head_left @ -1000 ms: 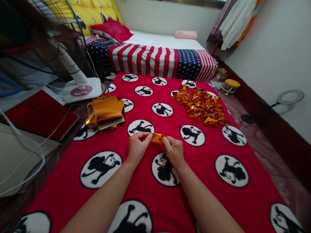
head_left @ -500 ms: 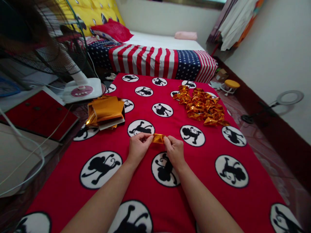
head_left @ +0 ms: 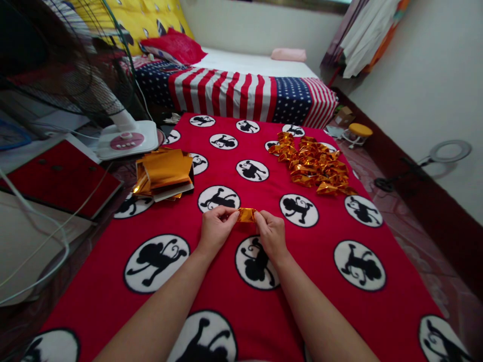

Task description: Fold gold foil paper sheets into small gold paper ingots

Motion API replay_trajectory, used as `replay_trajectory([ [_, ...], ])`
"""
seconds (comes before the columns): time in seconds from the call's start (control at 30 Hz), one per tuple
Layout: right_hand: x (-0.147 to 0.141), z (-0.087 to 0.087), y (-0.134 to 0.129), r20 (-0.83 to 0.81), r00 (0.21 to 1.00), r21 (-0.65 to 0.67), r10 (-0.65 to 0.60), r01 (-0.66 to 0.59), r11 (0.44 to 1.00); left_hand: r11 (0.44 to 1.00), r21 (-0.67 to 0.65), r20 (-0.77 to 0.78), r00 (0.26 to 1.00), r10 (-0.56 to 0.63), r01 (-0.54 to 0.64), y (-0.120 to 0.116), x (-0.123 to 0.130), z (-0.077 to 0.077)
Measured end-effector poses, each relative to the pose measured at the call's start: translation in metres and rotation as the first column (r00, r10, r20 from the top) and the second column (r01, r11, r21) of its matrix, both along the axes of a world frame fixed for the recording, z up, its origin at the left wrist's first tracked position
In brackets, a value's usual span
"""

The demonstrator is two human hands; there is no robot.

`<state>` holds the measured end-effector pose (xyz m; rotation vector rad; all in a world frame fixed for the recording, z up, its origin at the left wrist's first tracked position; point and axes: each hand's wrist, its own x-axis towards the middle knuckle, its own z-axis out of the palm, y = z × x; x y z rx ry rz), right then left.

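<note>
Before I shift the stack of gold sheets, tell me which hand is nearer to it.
Your left. The left hand is right of the stack and closer to you; the right hand is farther right, beyond the foil strip.

The head view faced forward and down from over the cloth's [head_left: 302,281] near end, with left hand [head_left: 217,229] and right hand [head_left: 272,232] near, bed [head_left: 241,95] and wall [head_left: 234,25] far.

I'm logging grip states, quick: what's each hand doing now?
Left hand: closed, pinching the gold foil piece at its left end.
Right hand: closed, pinching its right end.
</note>
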<state>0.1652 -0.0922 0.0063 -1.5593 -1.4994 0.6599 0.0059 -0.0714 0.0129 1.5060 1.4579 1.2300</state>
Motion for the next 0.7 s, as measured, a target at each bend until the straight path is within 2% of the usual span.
replay_trajectory([
  [0.23,-0.0004,0.0002,0.0004,0.015,1.0,-0.008,-0.018,0.018,1.0,1.0,0.004,0.005,1.0,-0.001,0.001,-0.0006,0.0003,0.0021],
  [0.4,-0.0011,0.0021,-0.0003,0.069,0.998,-0.013,-0.001,0.002,1.0,0.999,-0.025,0.06,0.997,0.045,-0.043,0.0018,0.0003,0.0033],
  [0.57,-0.0018,0.0044,-0.0003,0.086,0.996,-0.014,-0.006,0.007,1.0,0.998,-0.052,0.081,0.996,0.032,-0.027,0.0029,-0.0001,0.0032],
  [0.7,-0.002,0.0045,0.0003,0.105,0.995,-0.015,0.003,-0.001,1.0,0.996,-0.079,0.158,0.987,0.039,-0.027,0.005,0.0,0.0025],
])
